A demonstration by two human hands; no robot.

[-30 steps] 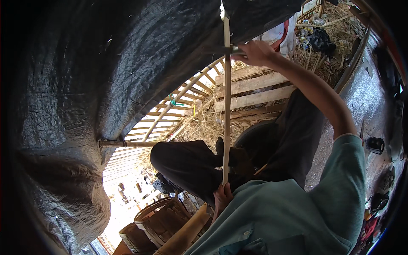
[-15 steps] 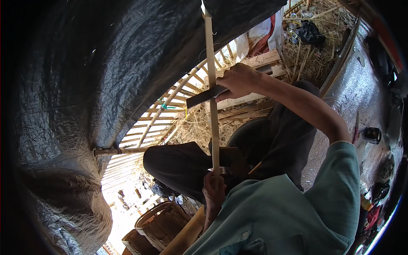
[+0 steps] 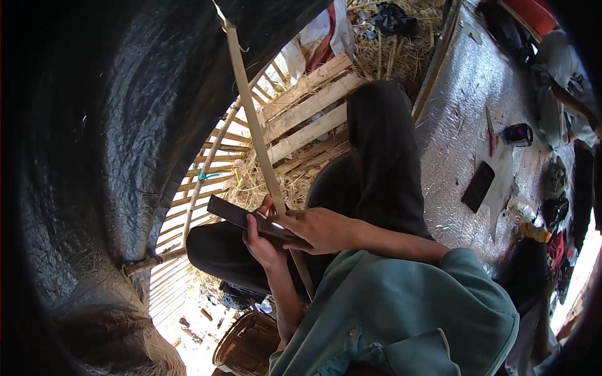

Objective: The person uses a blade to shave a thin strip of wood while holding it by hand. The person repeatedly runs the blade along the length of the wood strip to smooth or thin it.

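Observation:
A long, pale bamboo strip slants up from my lap, its tip split and frayed. A broad dark knife blade lies across it low down. My right hand is closed on the knife, its fingers near the strip; the handle is mostly hidden in the grip. Just beside it, my left hand wraps round the strip from below, its thumb up against the blade. Below both hands the strip's lower end runs down by my shirt.
Dark plastic sheeting hangs at left beside a bamboo slat fence. Wooden planks and straw lie ahead. A woven basket stands below. At right, a silvery mat holds a dark flat slab and a red-handled tool; another person's arm shows.
My right hand has brought the knife down along the strip to my left hand, which has come up. The strip leans further left, and the view has turned toward the right.

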